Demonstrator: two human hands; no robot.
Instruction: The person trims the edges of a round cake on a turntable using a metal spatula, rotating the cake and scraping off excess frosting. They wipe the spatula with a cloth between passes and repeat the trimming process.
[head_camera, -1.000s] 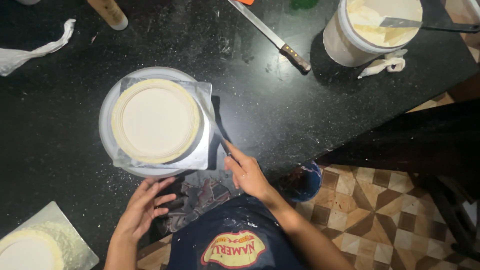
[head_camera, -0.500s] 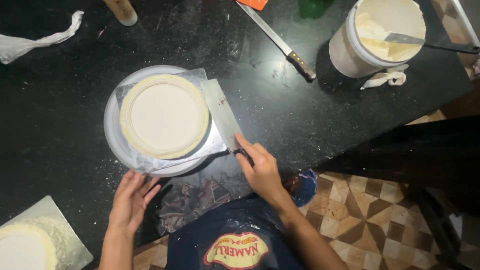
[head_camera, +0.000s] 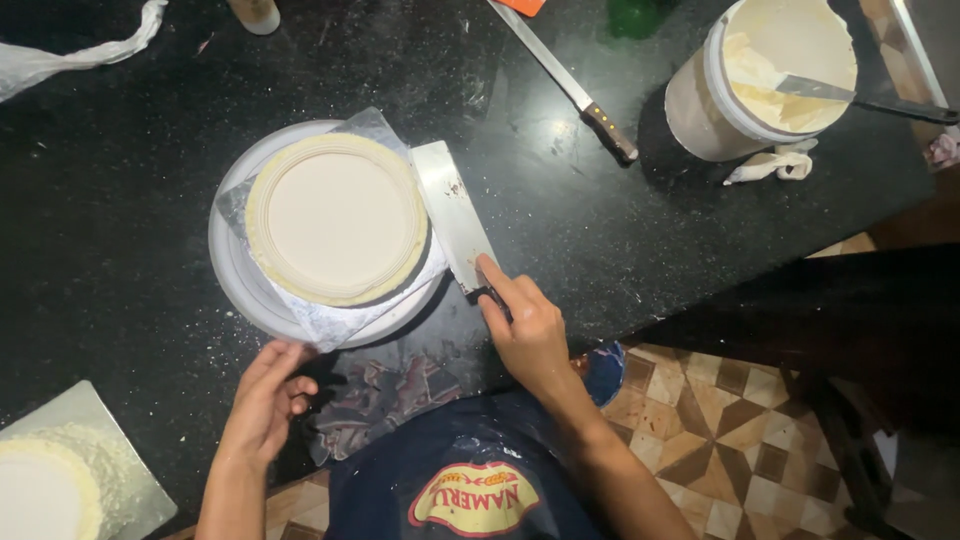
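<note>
White cake (head_camera: 337, 218) sits on a round turntable (head_camera: 232, 275) on the black surface (head_camera: 100, 180). Right hand (head_camera: 527, 330) grips a flat metal scraper (head_camera: 455, 215) touching the cake's right side. Left hand (head_camera: 265, 400) is loosely curled, fingertips at the turntable's near edge.

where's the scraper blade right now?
In the head view, the scraper is in the right hand, its flat blade against the right side of the cake on the turntable, left of the long knife.
</note>
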